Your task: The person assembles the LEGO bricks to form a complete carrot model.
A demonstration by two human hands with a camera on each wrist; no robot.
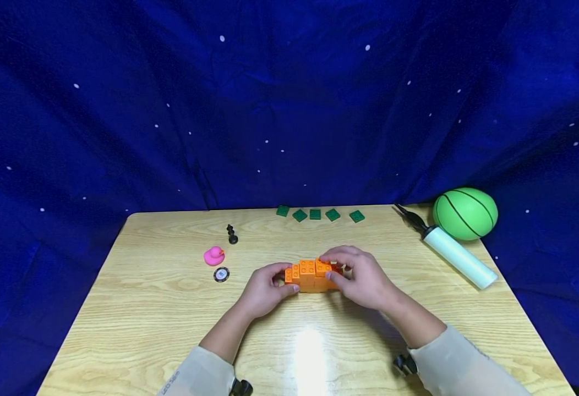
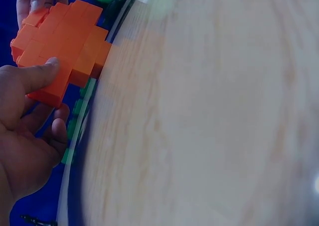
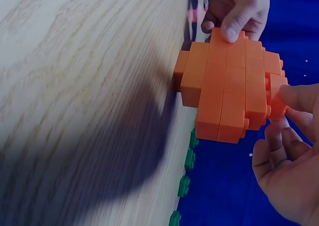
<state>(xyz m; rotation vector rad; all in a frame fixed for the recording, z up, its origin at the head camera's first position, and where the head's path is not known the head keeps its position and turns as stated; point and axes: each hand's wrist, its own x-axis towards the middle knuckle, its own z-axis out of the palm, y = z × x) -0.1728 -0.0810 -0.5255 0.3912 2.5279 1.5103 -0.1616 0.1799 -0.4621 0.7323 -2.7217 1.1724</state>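
Observation:
An assembly of orange toy bricks (image 1: 309,283), stepped at its ends and studded on top, stands upright at the middle of the table. My left hand (image 1: 263,289) grips its left end, thumb on the near face and fingers behind. On the upper right step, my right hand (image 1: 364,279) pinches a single orange brick (image 3: 277,97) between thumb and fingers. In the right wrist view this brick sits slightly tilted against the studs, with a narrow gap along its edge. From the left wrist view, the broad flat face of the assembly (image 2: 62,44) shows, with the left thumb pressed on it.
Several green bricks (image 1: 315,214) line the table's far edge. On the left are a black chess piece (image 1: 232,235), a pink rubber duck (image 1: 214,256) and a poker chip (image 1: 222,274). A hand pump (image 1: 458,256) and a green ball (image 1: 465,213) lie at the right.

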